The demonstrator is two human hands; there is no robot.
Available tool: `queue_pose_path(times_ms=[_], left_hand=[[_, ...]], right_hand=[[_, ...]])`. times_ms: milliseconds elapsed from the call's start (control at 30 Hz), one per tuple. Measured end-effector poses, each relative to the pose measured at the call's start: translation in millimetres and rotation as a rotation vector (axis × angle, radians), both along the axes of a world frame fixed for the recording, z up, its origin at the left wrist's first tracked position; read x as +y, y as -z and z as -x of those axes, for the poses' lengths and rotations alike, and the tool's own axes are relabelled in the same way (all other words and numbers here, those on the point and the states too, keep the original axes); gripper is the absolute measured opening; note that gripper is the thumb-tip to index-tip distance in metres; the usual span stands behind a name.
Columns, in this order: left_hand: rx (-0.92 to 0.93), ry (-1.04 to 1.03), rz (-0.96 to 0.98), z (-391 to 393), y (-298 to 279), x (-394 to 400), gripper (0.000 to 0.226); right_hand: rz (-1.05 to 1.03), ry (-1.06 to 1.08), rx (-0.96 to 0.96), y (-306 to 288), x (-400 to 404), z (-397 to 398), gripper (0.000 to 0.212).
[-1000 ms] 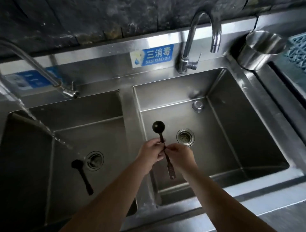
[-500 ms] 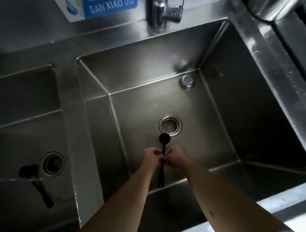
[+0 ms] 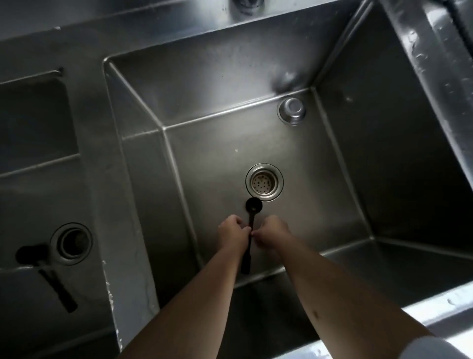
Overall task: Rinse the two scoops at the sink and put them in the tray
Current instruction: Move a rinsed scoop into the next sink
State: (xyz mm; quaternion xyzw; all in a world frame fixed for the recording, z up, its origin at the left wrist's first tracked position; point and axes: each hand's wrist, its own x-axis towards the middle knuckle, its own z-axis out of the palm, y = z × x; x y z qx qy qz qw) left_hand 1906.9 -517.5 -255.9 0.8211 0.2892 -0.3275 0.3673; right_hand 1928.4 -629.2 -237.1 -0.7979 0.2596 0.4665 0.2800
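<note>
A black long-handled scoop (image 3: 253,205) hangs over the right sink basin (image 3: 210,159), bowl pointing away from me, just short of the drain. My left hand (image 3: 233,234) and my right hand (image 3: 271,235) both pinch the middle of its handle from either side. The handle's lower end sticks out below my hands. A second black scoop (image 3: 38,266) lies flat in the left sink basin (image 3: 38,199), its bowl beside that basin's drain. No tray is in view.
A strainer drain (image 3: 264,182) sits in the right basin floor, and a round metal plug (image 3: 291,110) rests near its back wall. The steel divider (image 3: 102,179) separates the basins. The left basin has an open drain hole (image 3: 71,243). The faucet base (image 3: 247,3) is at the top edge.
My view dropped and closed in on the right basin, so the faucets, label and metal pot left the frame. Both hands lowered the scoop into the basin and keep hold of its handle.
</note>
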Motion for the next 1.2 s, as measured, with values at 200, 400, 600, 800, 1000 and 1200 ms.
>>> queue_pose_path(times_ms=[200, 400, 600, 800, 1000, 1200], left_hand=[[-0.111, 0.303, -0.133, -22.8, -79.3, 13.2, 0.068], [-0.424, 0.606, -0.288, -30.8, -173.2, 74.6, 0.072], [-0.646, 0.538, -0.294, 7.9, -246.8, 166.9, 0.053], [-0.535, 0.311, -0.399, 41.2, -265.5, 286.3, 0.053], [-0.438, 0.181, -0.419, 61.4, -258.5, 370.6, 0.052], [-0.364, 0.078, -0.311, 75.8, -229.2, 427.5, 0.059]], right_hand=[[0.064, -0.095, -0.316, -81.9, 1.7, -6.8, 0.020], [0.121, -0.309, -0.568, -171.7, 35.7, -5.2, 0.064], [0.092, -0.557, -0.734, -225.0, 128.8, 3.9, 0.068], [-0.064, -0.751, -0.889, -250.2, 255.9, 25.8, 0.043], [-0.148, -0.891, -0.870, -254.1, 354.7, 33.4, 0.042], [-0.137, -0.959, -0.793, -232.6, 413.2, 35.0, 0.049]])
